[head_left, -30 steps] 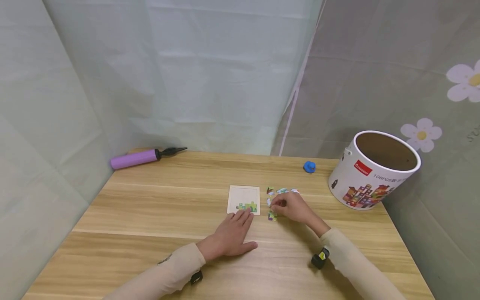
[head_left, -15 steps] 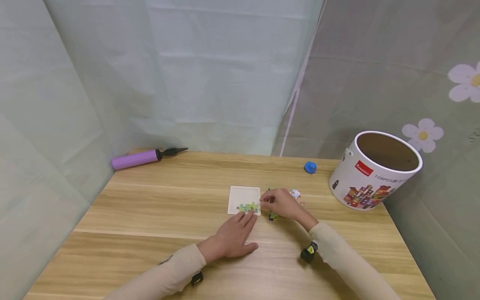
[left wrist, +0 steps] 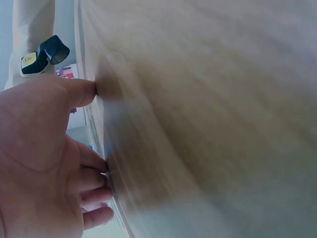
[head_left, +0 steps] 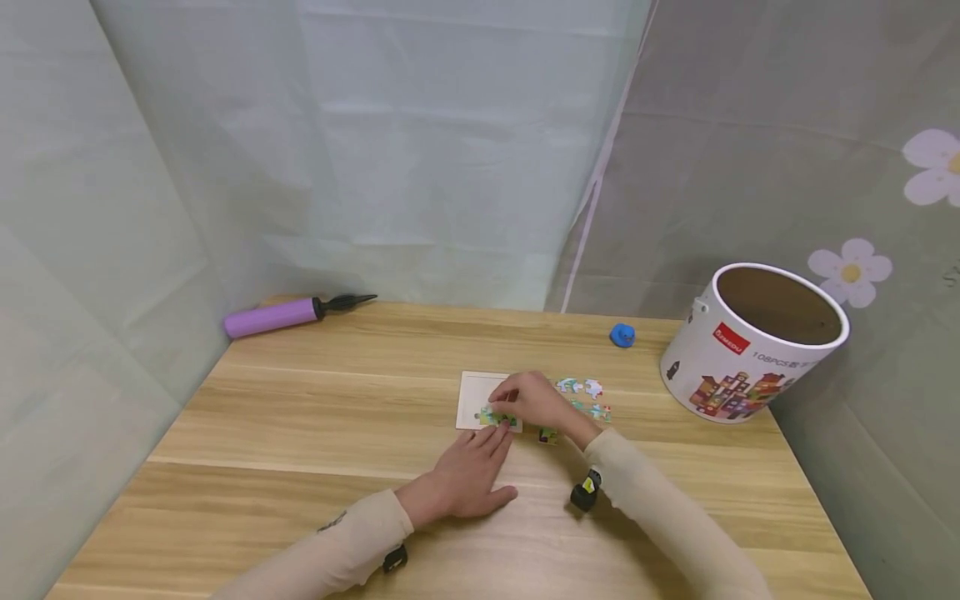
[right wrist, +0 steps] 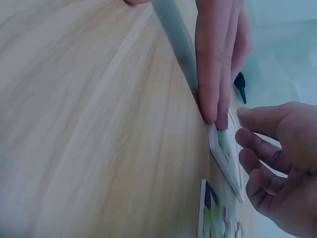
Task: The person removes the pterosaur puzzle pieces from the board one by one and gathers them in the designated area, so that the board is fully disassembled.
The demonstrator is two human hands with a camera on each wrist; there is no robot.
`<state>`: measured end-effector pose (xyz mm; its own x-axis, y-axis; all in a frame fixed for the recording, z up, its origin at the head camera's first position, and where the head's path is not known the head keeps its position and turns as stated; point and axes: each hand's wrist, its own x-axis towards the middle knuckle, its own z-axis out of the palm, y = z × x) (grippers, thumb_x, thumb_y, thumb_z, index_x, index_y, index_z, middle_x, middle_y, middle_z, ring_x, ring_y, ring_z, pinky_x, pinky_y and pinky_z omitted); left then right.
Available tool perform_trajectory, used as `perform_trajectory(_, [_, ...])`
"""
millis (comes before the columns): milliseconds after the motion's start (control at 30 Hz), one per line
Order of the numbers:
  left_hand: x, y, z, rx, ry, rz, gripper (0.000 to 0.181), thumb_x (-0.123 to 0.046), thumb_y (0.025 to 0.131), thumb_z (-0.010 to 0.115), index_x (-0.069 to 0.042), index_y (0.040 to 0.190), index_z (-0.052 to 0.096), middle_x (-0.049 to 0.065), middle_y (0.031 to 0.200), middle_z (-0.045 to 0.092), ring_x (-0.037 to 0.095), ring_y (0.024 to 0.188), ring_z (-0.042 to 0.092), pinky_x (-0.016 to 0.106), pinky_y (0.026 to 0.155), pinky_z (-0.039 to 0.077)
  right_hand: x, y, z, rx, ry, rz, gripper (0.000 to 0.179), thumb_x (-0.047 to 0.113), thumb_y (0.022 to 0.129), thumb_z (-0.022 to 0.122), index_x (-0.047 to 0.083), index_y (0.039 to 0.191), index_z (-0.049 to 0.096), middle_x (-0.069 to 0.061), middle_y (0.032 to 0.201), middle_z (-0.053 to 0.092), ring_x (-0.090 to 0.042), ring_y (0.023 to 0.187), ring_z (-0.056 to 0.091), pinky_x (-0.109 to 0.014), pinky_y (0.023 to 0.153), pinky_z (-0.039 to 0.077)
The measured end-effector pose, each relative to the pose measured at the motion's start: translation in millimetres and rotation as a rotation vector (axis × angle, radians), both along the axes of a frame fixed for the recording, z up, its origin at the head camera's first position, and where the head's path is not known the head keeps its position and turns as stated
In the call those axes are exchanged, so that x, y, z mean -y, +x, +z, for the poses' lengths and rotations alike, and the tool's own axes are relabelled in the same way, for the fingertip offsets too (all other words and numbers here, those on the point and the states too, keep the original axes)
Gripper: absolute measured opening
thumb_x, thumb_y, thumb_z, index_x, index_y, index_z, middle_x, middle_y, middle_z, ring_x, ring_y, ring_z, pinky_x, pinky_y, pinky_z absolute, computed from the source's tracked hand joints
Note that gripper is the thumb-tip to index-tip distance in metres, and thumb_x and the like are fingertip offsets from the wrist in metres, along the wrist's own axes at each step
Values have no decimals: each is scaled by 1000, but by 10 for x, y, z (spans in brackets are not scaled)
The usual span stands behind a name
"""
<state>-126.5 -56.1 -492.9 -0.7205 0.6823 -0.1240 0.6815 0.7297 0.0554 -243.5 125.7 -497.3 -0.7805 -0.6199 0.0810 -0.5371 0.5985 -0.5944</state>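
Observation:
A square puzzle tray [head_left: 474,390] lies mid-table, with joined green puzzle pieces [head_left: 489,417] along its near side. My left hand [head_left: 467,473] rests with fingers extended on the tray's near edge, thumb spread on the wood. Above the tray, my right hand [head_left: 534,400] pinches a small puzzle piece, mostly hidden by thumb and forefinger. In the right wrist view, the thumb and curled fingers of that hand [right wrist: 292,153] hover right beside the tray [right wrist: 225,148]. Loose puzzle pieces [head_left: 593,388] lie right of the tray, one green piece [head_left: 547,435] nearest me.
A white printed bucket [head_left: 750,350] stands at the right rear of the wooden table [head_left: 300,425]. Near the back edge sits a small blue toy [head_left: 622,335]. A purple hand pump [head_left: 273,318] lies at the back left, before the cloth walls.
My right hand has moved left from the loose pieces to over the tray, uncovering several of them. My left hand has kept its place on the tray's edge.

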Motion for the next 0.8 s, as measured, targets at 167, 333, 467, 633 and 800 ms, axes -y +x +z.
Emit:
perform_trajectory(167, [-1,1,-13,13,-9,1,79,-56,104,43,2,157,35,18,165,31,31,152,30,43,121,31,89,-20,6,3,24,15,10,21,95,75,16,99,83,5,96,75,-4,83,64,-25,74,54])
perform_trajectory(333, [1,-2,-5,18,-1,-11,78,-54,105,44,4,156,35,19,164,33,30,152,31,41,122,31,128,-36,-19,33,45,25,9,21,93,77,18,98,83,9,89,70,-4,80,60,-25,70,51])
perform_trajectory(467, [-4,2,12,30,-2,-6,78,-54,104,45,4,156,35,19,164,32,30,152,30,40,122,30,138,-38,-33,50,42,32,9,21,93,77,18,98,83,10,86,67,-5,79,59,-27,70,51])
perform_trajectory(633, [-8,-2,-1,31,4,1,78,-54,104,46,4,156,36,18,163,33,30,152,31,40,122,30,151,-39,-60,57,29,24,6,19,92,78,19,95,82,10,87,66,-4,81,60,-28,74,52])
perform_trajectory(800, [-9,-10,-19,24,8,1,79,-54,103,46,4,156,36,18,164,32,30,152,31,40,122,31,164,-33,-58,86,10,7,3,17,92,78,16,93,81,9,88,70,-1,78,64,-28,79,55])
